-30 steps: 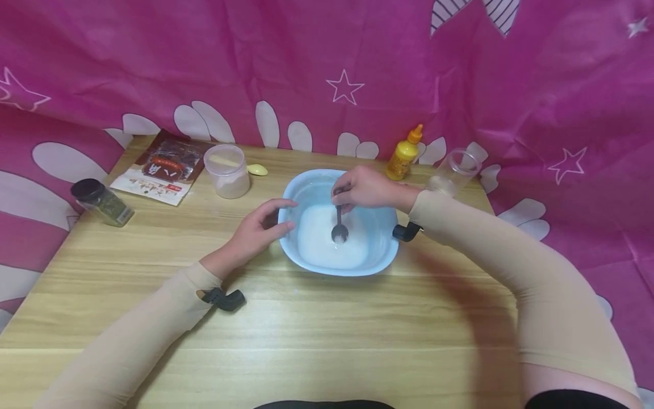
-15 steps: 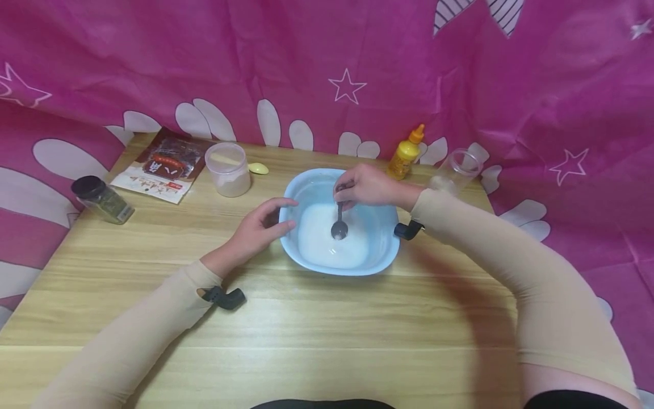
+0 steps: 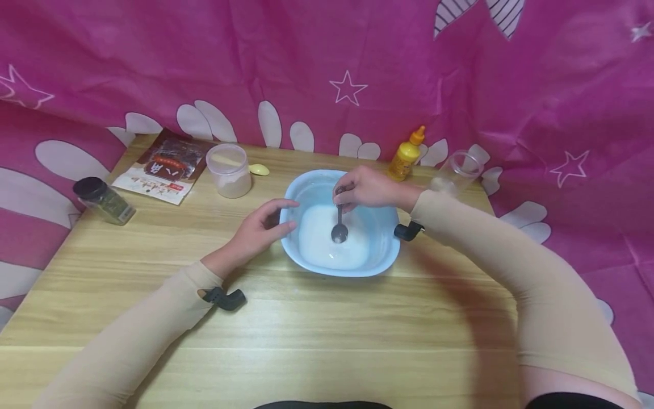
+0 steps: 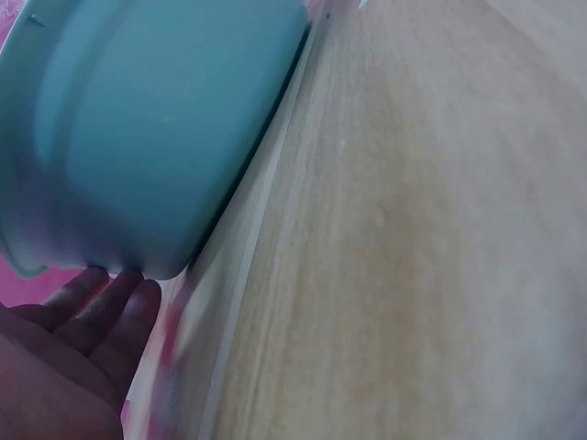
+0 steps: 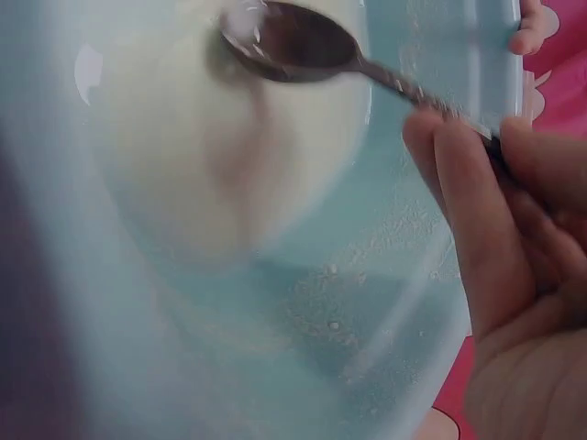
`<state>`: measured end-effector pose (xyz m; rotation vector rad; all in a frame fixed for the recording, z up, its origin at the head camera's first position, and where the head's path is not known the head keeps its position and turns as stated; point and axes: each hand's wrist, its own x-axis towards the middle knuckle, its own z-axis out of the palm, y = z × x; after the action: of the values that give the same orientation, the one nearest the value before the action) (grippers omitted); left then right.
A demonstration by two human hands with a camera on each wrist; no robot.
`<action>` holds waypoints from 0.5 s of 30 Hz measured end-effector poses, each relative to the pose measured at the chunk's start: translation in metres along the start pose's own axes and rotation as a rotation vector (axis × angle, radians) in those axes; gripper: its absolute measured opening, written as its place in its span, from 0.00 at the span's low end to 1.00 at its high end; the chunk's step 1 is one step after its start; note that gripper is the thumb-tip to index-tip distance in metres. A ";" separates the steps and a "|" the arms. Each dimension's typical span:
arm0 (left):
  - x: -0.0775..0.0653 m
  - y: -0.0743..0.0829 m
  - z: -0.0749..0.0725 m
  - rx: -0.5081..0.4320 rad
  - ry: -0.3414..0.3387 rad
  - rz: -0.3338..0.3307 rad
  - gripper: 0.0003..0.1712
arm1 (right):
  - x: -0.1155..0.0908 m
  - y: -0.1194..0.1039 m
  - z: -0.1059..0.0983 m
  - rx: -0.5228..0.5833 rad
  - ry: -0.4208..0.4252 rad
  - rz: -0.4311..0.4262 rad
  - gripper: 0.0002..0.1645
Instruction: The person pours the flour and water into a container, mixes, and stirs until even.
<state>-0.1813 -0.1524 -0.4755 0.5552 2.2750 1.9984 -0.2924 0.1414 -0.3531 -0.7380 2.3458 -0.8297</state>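
A light blue plastic basin (image 3: pixel 385 258) holds a pool of milky white liquid (image 3: pixel 319 250). My left hand (image 3: pixel 255 230) grips its left side, with thumb and forefinger over the rim; the other fingers (image 4: pixel 128 330) lie against the outer wall in the left wrist view. Over the basin, my right hand (image 3: pixel 365 187) pinches a dark metal spoon (image 3: pixel 339 232) by its handle, bowl end down. In the right wrist view the spoon's bowl (image 5: pixel 303 44) is close over the liquid and carries something whitish. White specks (image 5: pixel 335 325) cling to the basin's inner wall.
Left of the basin are a clear tub of white powder (image 3: pixel 232 184), a yellow spoon (image 3: pixel 259 170), a brown-and-white packet (image 3: pixel 166 170) and a black-lidded spice jar (image 3: pixel 109 204). Behind it to the right stand a yellow squeeze bottle (image 3: pixel 405 158) and a clear container (image 3: pixel 460 170). A pink curtain (image 3: pixel 296 62) backs the table.
Almost nothing differs: the spoon bowl shifts very slightly over the liquid, and the glints on the surface change. Both hands keep their places, and the head view drifts a little.
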 end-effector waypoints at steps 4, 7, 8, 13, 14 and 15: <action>-0.001 0.000 0.000 0.004 0.001 -0.007 0.27 | 0.001 0.000 -0.003 -0.064 0.091 0.031 0.06; -0.001 0.000 0.000 0.002 0.000 -0.004 0.27 | -0.001 0.000 -0.005 -0.045 0.054 0.052 0.07; -0.001 0.000 0.000 0.002 -0.001 -0.004 0.27 | -0.001 0.001 -0.005 -0.023 0.027 0.052 0.08; 0.000 0.000 0.000 -0.004 0.003 0.001 0.26 | -0.002 0.005 -0.003 0.045 0.004 0.037 0.10; 0.000 0.001 0.000 -0.006 0.004 0.001 0.26 | -0.003 0.005 -0.003 0.030 0.029 0.038 0.10; -0.001 0.001 0.000 -0.006 0.005 0.001 0.26 | -0.003 0.005 -0.004 0.019 0.052 0.045 0.09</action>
<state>-0.1806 -0.1527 -0.4751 0.5516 2.2708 2.0084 -0.2944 0.1482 -0.3530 -0.6611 2.3883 -0.8604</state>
